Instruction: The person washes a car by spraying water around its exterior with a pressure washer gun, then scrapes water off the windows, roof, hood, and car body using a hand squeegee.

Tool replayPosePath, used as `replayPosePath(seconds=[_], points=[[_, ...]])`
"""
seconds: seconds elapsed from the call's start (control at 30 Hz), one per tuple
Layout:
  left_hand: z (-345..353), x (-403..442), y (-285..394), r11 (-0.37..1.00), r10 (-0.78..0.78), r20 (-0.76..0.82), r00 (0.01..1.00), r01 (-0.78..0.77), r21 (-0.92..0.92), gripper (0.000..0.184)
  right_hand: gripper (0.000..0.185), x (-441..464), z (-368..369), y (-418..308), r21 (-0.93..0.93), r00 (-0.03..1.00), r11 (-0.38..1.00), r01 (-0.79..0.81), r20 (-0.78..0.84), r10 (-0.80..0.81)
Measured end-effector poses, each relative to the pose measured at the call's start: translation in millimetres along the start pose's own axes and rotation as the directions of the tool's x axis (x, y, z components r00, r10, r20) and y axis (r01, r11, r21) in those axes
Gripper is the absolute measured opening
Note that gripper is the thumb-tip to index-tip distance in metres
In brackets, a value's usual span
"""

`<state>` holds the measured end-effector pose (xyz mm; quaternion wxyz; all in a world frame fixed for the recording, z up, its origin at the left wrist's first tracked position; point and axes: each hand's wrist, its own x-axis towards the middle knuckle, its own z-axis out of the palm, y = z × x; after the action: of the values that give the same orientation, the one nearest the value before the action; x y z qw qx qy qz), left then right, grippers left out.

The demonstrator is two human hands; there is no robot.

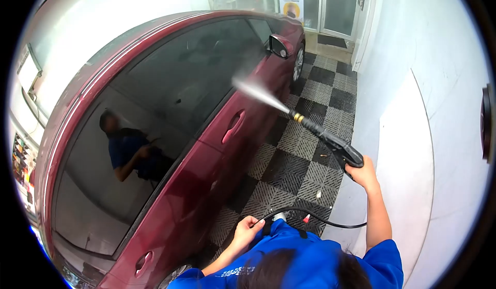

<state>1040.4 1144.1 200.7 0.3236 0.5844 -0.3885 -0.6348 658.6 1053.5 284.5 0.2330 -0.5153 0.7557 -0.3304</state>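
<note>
My right hand (363, 173) is wrapped round the grip of a black spray gun (330, 140) with a brass-coloured collar near its nozzle. White spray (261, 94) fans out from the nozzle onto the dark red car (206, 170), near the lower edge of the front window and the top of the door. Down by the blue shirt, my left hand (249, 228) is closed on a black hose (310, 212), which curves over to the right below my right forearm. A door handle (234, 126) lies left of the spray.
The car fills the left side, its wing mirror (279, 46) sticking out. Checkered floor tiles (284, 170) run between car and white wall (392, 98). Glass doors (339, 5), a mat (331, 41) and a poster (292, 7) are at the far end. A small red object (306, 218) lies below the hose.
</note>
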Motion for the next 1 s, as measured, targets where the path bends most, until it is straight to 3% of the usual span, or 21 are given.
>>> replayPosePath(seconds=[0.13,0.2,0.27,0.3,0.47,0.53,0.6,0.67,0.77,0.87,0.93,0.97,1.0], points=[[25.4,52.9,23.0,0.999,0.008,0.056,0.998,-0.006,-0.04,0.019,0.019,74.8,0.7,21.4,-0.066,0.998,0.998,-0.012,-0.057,0.008],[37.1,71.8,33.8,0.999,-0.008,0.084,0.996,0.013,-0.053,0.018,0.02,113.8,-3.5,26.5,-0.099,0.967,0.993,-0.07,-0.253,0.043],[46.3,92.2,46.1,0.998,-0.006,0.067,0.998,0.01,-0.067,0.017,0.019,145.0,-10.0,23.8,-0.053,0.952,0.996,-0.075,-0.301,0.056],[50.9,101.4,50.4,0.989,0.018,0.052,0.998,-0.01,-0.145,0.017,0.019,160.1,-12.9,24.3,-0.006,0.957,0.999,-0.035,-0.287,0.032],[64.3,144.9,62.9,0.987,-0.026,-0.021,0.999,0.022,-0.16,0.016,0.024,243.6,-26.7,16.2,0.182,0.986,0.983,0.034,-0.168,-0.003],[75.5,156.5,67.7,0.987,-0.045,-0.039,0.998,0.038,-0.153,0.017,0.02,293.9,-21.7,21.9,0.251,0.956,0.958,0.141,-0.285,-0.066],[92.9,169.2,73.4,0.982,-0.035,-0.127,0.991,0.011,-0.187,0.017,0.017,335.3,-23.7,16.0,0.453,0.973,0.892,-0.011,-0.202,0.115],[109.2,177.6,78.9,0.974,-0.017,-0.178,0.984,-0.025,-0.227,0.018,0.018,385.0,-15.5,39.8,0.46,0.969,0.888,0.003,-0.221,0.112],[123.7,186.0,89.1,0.971,-0.028,-0.267,0.963,-0.038,-0.237,0.019,0.016,428.5,-6.1,71.0,0.447,0.977,0.887,-0.117,-0.107,0.183],[135.2,192.4,104.8,0.977,-0.071,-0.336,0.939,-0.003,-0.214,0.02,0.019,413.8,-1.5,85.4,0.268,0.973,0.939,-0.215,-0.025,0.23],[144.4,197.6,112.8,0.969,-0.104,-0.349,0.931,0.016,-0.247,0.018,0.026,385.5,14.5,125.7,0.306,0.992,0.943,-0.129,0.027,0.127],[148.2,201.6,112.0,0.974,-0.125,-0.36,0.924,0.044,-0.224,0.018,0.024,368.4,29.1,156.2,0.221,0.991,0.969,0.11,-0.1,-0.09],[153.1,205.6,109.7,0.976,-0.147,-0.369,0.918,0.076,-0.202,0.018,0.019,333.2,11.0,117.4,0.24,0.998,0.97,0.046,0.037,-0.056]])
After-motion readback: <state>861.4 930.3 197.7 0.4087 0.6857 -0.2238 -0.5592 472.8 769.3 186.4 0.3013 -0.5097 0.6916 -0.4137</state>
